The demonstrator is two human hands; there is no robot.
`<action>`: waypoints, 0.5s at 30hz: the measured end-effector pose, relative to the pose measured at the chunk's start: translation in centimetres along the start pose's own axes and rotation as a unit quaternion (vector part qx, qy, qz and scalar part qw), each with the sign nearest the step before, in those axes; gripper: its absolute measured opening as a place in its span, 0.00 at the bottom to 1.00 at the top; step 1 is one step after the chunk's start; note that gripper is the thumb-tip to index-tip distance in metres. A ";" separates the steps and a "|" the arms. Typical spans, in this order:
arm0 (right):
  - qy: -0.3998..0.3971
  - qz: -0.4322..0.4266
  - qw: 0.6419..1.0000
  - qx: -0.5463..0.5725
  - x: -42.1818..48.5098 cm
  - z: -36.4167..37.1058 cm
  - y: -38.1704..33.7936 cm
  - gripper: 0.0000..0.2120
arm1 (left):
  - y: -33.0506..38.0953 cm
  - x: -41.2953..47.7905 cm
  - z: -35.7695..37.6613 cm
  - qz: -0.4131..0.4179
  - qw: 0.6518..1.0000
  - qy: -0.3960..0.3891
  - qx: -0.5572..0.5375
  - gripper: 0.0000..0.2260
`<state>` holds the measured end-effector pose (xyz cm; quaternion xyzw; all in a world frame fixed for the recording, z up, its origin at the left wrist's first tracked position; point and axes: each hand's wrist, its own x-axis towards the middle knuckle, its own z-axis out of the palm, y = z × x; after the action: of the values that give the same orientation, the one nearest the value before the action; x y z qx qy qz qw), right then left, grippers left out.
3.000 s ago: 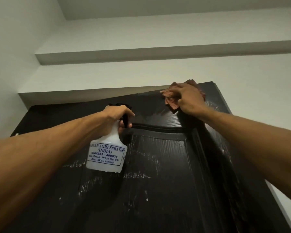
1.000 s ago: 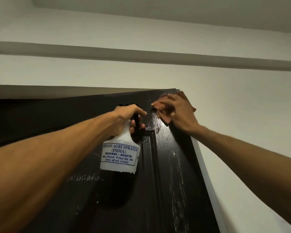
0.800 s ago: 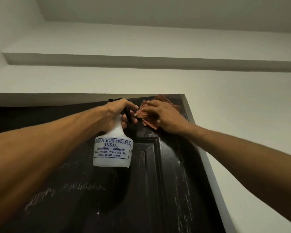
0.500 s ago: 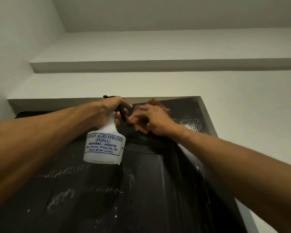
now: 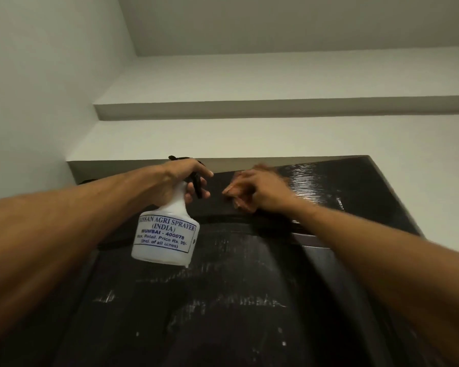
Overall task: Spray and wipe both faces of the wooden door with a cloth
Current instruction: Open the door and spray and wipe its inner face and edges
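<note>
Flat right hand point(image 5: 260, 190) has swept the reddish cloth point(image 5: 238, 205) left along the top rail of the dark wooden door point(image 5: 355, 186); left hand point(image 5: 180, 178) grips the white plastic spray bottle point(image 5: 167, 234); streaked panel point(image 5: 236, 300) awaits

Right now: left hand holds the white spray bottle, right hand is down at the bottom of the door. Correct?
Not quite. The right hand is at the top of the door, just below its upper edge, not at the bottom; the head view shows this. The left hand does hold the white spray bottle.

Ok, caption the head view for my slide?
Left hand grips the spray bottle; right hand presses a cloth near the top of the dark door.
</note>
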<state>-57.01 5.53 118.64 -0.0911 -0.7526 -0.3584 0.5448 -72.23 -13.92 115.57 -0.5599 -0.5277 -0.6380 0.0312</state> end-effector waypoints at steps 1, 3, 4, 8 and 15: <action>0.035 0.067 0.997 -0.004 0.5 -0.7 1.6 0.21 | 0.0 0.0 -0.3 0.002 1.000 -0.003 -0.002 0.10; 0.093 0.169 0.979 -0.058 2.1 -0.1 2.0 0.19 | -0.5 0.2 -2.5 0.005 1.000 0.000 0.001 0.10; 0.093 0.172 0.978 -0.077 3.1 0.7 0.8 0.20 | -0.8 0.4 -3.8 0.004 1.000 0.001 0.001 0.10; -0.047 -0.043 0.998 -0.001 3.9 3.9 -6.8 0.29 | -1.9 0.7 -5.4 0.001 1.000 -0.012 0.002 0.10; 0.069 0.138 0.987 -0.054 -1.9 -1.0 2.9 0.30 | -3.1 0.8 -2.9 -0.003 0.998 -0.047 -0.029 0.09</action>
<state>-53.99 7.46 118.34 -0.1982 -0.6731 -0.3254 0.6338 -76.45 -14.21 114.72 -0.5883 -0.5117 -0.6261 -0.0123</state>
